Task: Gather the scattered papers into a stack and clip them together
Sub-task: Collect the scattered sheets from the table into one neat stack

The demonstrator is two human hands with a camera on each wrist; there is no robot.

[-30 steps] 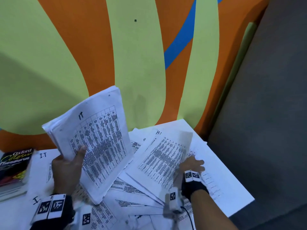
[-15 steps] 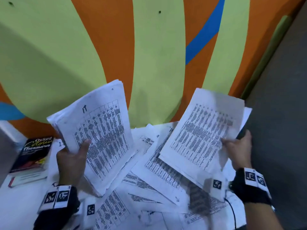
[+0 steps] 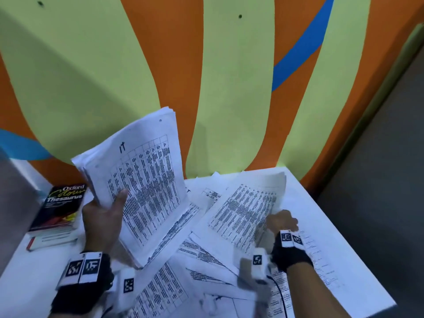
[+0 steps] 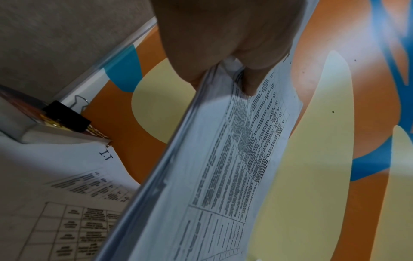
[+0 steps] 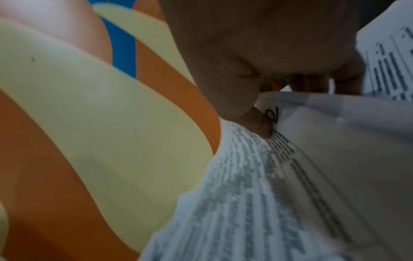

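My left hand (image 3: 103, 214) grips a thick stack of printed papers (image 3: 142, 184), held up tilted above the white table (image 3: 339, 226), thumb on the top sheet; the left wrist view shows the stack (image 4: 223, 167) edge-on under my thumb. My right hand (image 3: 281, 222) pinches a thin bundle of sheets (image 3: 245, 210) by its right edge, low over the table; its thumb presses on the print of the bundle (image 5: 257, 185) in the right wrist view. More loose sheets (image 3: 202, 258) lie scattered beneath both hands. A black binder clip (image 4: 67, 116) sits on the book at the left.
An Oxford thesaurus (image 3: 59, 207) lies on another book at the table's left edge, with a grey panel (image 3: 13, 203) beyond it. An orange, green and blue wall (image 3: 206, 88) rises right behind the table. The table's right edge drops to grey floor (image 3: 378, 180).
My right hand, which had lifted a bundle of sheets up to the right, has brought it down and left, lower over the table. The left hand's stack has stayed raised.
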